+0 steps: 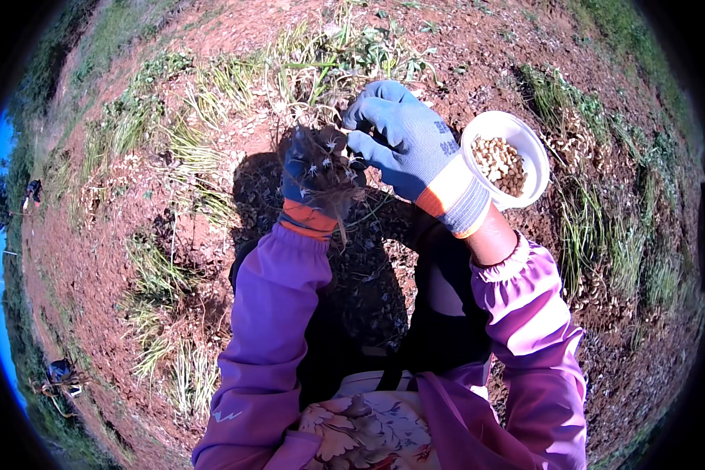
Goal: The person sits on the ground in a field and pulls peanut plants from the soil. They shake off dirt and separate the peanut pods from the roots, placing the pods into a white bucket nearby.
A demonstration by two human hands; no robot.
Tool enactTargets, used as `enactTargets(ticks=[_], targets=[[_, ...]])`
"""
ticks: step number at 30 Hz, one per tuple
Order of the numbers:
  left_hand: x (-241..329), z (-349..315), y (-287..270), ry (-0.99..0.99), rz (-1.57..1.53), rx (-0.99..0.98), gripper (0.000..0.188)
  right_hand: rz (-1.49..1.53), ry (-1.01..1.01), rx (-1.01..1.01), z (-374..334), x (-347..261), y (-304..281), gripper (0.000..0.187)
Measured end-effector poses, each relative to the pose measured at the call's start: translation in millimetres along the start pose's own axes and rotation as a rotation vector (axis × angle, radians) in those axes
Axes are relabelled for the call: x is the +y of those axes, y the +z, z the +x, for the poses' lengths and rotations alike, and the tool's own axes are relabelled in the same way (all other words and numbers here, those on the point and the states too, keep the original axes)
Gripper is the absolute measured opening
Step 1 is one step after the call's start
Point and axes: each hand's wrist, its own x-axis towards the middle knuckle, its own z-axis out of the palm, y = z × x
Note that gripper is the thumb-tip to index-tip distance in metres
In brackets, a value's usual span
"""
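My left hand [294, 174], in a blue glove with an orange cuff, is closed around a bunch of peanut plants [330, 160]. Their tangled, dry roots face up in the shade of my body. Just right of the bunch is my right hand [406, 142], in a grey-blue glove with an orange and striped cuff. Its thumb and fingers are curled together at the edge of the roots, around a small pale bit I cannot make out. Beside my right wrist stands a round white bucket [534, 168], partly filled with pale, unshelled peanuts [500, 163].
Uprooted plants with long green stems [196, 153] lie in heaps to the left and at the far side. Another row of pulled plants [595, 227] lies on the right. Reddish soil [86, 258] is strewn with dry leaves. Two dark figures [60, 372] appear small at the left edge.
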Motion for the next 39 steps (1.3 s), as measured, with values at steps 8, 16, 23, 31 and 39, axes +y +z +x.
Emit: enactTargets(ticks=[8, 16, 23, 31, 39], targets=[[-3.1, -0.9, 9.9, -0.017, 0.047, 0.183, 0.031, 0.026, 0.166, 0.16, -16.0, -8.6, 4.4, 0.013], [-1.6, 0.9, 20.6, -0.095, 0.056, 0.329, 0.039, 0.063, 0.135, 0.239, -21.1, -8.3, 10.0, 0.026], [-4.6, 0.5, 26.1, -0.129, -0.036, 0.309, 0.045, 0.118, 0.079, 0.252, -12.2, -10.4, 6.2, 0.029], [-4.9, 2.6, 27.4, -0.135, -0.257, 0.079, 0.045, 0.078, -0.003, 0.207, -7.4, -4.0, 5.7, 0.027], [-1.1, -2.9, 18.0, -0.142, 0.043, 0.213, 0.049, 0.232, 0.157, 0.284, -12.8, -6.3, 2.7, 0.01]])
